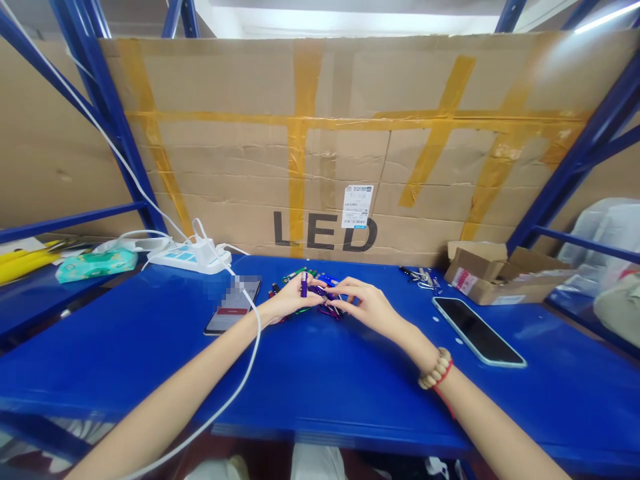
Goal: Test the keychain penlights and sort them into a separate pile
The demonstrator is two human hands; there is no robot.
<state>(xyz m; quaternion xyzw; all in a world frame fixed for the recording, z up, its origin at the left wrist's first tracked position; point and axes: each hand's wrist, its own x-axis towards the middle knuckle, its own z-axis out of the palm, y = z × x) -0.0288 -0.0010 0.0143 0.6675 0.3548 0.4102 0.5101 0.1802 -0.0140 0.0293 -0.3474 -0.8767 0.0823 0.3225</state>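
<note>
My left hand (290, 300) is closed around a small purple cylinder (304, 285), like a mini flashlight, which stands up between thumb and fingers. My right hand (369, 305) comes in from the right, its fingers bent in a pinch at small shiny purple metal parts (318, 291) by the left fingertips. What exactly it grips is too small to make out. Around and beneath both hands lies a pile of coloured pieces: a blue cylinder (328, 280), a dark red carabiner clip (330, 311) and several green and black ones, partly hidden by my fingers.
On the blue table (320, 380) a phone (233, 307) lies left and another phone (477, 330) right. A white power strip (193, 257) stands at the back left; its white cable (250, 360) crosses my left forearm. Back right are silver clips (424, 279) and an open cardboard box (493, 273).
</note>
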